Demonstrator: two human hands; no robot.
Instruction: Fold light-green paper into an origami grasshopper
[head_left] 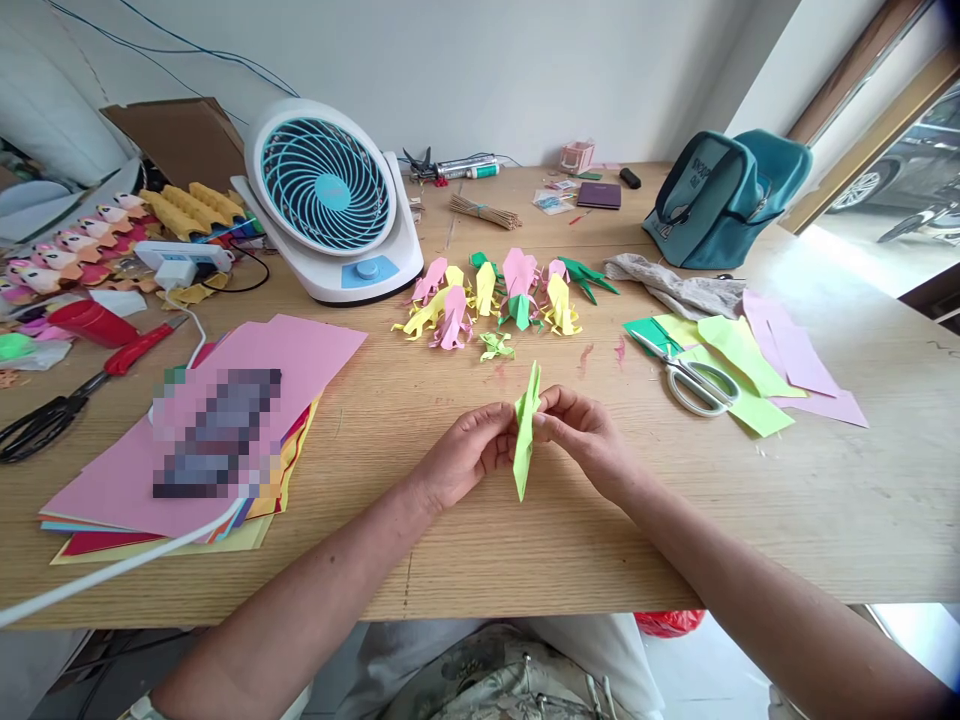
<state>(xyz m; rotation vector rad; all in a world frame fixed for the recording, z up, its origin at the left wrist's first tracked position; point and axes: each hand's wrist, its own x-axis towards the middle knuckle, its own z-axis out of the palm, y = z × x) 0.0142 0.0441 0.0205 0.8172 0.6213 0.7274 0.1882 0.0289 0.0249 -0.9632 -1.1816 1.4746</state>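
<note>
A folded piece of light green paper [525, 450] stands upright, edge-on to me, between my two hands above the table's front half. My left hand [474, 450] pinches its left side, with some fingers curled behind the paper. From the right, my right hand [581, 435] grips it between thumb and forefinger. Beyond the hands lies a small green folded paper figure [496, 346]. Behind that stand several pink, yellow and green folded paper figures [519, 285] with curled strips at their lower ends.
At left, a pink paper stack [315, 360] bears a blurred dark object; black-and-red scissors [112, 370] lie beside it. A white fan [409, 240] stands behind. On the right are white-handled scissors [705, 388], paper scraps [750, 360], a grey cloth [686, 288] and a teal bag [701, 205].
</note>
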